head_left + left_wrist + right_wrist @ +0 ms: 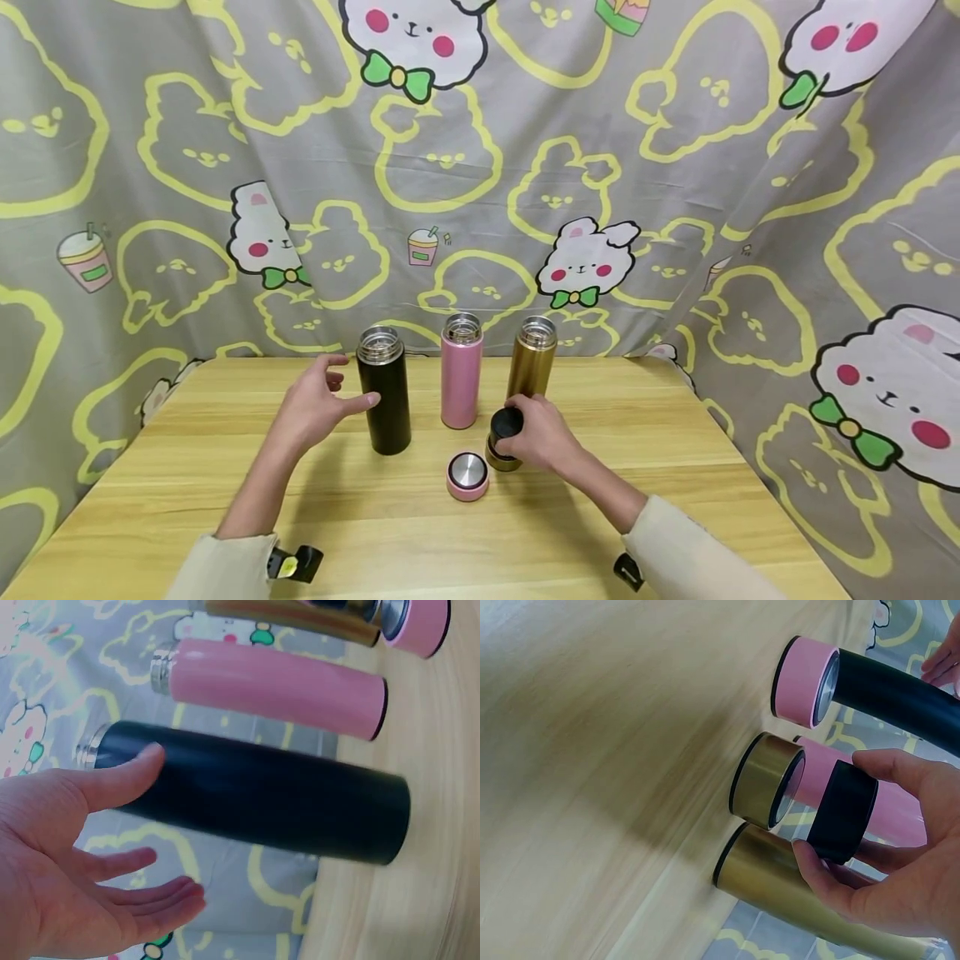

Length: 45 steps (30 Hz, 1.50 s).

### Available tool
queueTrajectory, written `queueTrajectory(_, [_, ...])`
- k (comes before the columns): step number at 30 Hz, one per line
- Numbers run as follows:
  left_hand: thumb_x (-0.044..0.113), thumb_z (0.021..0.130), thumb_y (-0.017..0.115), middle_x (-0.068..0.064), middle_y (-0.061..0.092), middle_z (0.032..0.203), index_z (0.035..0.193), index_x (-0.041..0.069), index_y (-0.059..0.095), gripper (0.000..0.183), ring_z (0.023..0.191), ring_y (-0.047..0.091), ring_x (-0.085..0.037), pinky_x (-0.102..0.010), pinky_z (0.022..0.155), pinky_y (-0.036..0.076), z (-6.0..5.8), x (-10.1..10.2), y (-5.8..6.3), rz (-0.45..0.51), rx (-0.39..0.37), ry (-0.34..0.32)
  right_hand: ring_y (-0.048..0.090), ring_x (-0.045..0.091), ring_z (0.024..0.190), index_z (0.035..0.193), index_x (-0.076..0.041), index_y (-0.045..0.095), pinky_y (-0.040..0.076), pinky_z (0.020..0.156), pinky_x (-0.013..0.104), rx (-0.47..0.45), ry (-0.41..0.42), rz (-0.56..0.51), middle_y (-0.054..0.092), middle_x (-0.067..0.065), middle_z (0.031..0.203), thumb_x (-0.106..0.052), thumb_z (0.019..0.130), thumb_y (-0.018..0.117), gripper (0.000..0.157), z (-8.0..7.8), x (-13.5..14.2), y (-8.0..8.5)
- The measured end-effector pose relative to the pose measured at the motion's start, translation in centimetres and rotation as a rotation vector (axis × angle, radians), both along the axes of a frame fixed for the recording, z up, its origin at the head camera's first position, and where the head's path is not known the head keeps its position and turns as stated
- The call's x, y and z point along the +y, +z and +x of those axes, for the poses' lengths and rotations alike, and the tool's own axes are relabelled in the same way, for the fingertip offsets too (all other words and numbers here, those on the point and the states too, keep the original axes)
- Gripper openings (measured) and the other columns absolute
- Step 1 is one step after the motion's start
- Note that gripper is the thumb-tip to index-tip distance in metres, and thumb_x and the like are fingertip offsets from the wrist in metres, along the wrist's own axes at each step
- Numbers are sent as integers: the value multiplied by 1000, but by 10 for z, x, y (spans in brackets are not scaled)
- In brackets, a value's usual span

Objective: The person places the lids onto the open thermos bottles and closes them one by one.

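My right hand [542, 433] pinches a black bottle lid [844, 812] between thumb and fingers, held above a gold lid [765, 780] that sits on the table. Beside the black thermos bottle [386, 408], my left hand [318, 404] is spread, its thumb [142, 771] by the bottle's upper side and the other fingers extended. A pink bottle [460, 375] and a gold bottle [532, 362] stand upright to the right, all three without lids and showing steel necks. The pink lid [467, 477] rests on the table, its metal disc facing up.
A wooden table [405, 550] carries all the bottles and lids. Behind it and along the right hangs a grey curtain [487, 167] with cartoon rabbits and yellow outlines. The bottles stand toward the table's back edge, near the curtain.
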<state>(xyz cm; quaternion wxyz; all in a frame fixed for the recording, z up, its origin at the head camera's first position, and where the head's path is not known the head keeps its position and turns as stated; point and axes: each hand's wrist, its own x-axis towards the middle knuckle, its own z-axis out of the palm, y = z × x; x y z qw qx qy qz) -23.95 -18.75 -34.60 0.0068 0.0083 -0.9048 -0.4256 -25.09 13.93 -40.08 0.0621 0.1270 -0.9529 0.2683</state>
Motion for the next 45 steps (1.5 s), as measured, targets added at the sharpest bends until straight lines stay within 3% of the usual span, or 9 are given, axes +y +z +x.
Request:
queueTrajectory(5, [56, 83, 79, -32, 40, 152, 160, 8, 18, 109, 140, 42, -47, -60, 104, 45, -7, 11, -8, 23, 12, 32, 63, 27, 94, 116, -4, 69, 55, 82, 43, 6, 3, -3, 66, 15, 106, -20, 66, 89, 56, 1, 1, -1])
queueTrajectory(13, [65, 83, 73, -28, 45, 151, 160, 9, 15, 111, 135, 48, -46, -60, 104, 44, -14, 24, -25, 62, 72, 46, 62, 25, 92, 110, -7, 70, 55, 81, 42, 4, 2, 3, 66, 12, 102, -20, 66, 90, 50, 0, 4, -5])
queueTrajectory(19, [59, 83, 76, -26, 50, 148, 156, 10, 25, 102, 133, 52, -44, -61, 106, 44, -16, 28, -36, 77, 106, 69, 62, 25, 92, 111, -7, 69, 55, 81, 42, 1, -2, 5, 66, 12, 101, -21, 66, 90, 52, -1, 4, -6])
queueTrajectory(24, [52, 85, 78, -22, 61, 134, 143, 8, 42, 81, 123, 59, -41, -58, 102, 45, -18, 30, -41, 66, 174, 96, 62, 26, 92, 112, -6, 69, 55, 81, 42, 3, 3, 4, 66, 13, 102, -21, 66, 90, 53, -1, 3, -6])
queueTrajectory(33, [51, 84, 79, -21, 65, 126, 134, 7, 52, 71, 115, 63, -39, -55, 97, 50, -21, 29, -44, 61, 222, 89, 62, 26, 93, 113, -5, 69, 55, 80, 43, -5, 1, 9, 66, 14, 103, -21, 67, 89, 53, -1, 4, -5])
queueTrajectory(45, [49, 81, 83, -18, 65, 128, 134, 6, 52, 75, 117, 63, -36, -53, 98, 51, -19, 32, -38, 72, 166, 8, 63, 28, 91, 111, -5, 69, 55, 79, 43, 22, 3, 5, 66, 14, 103, -20, 65, 90, 52, -2, 5, -8])
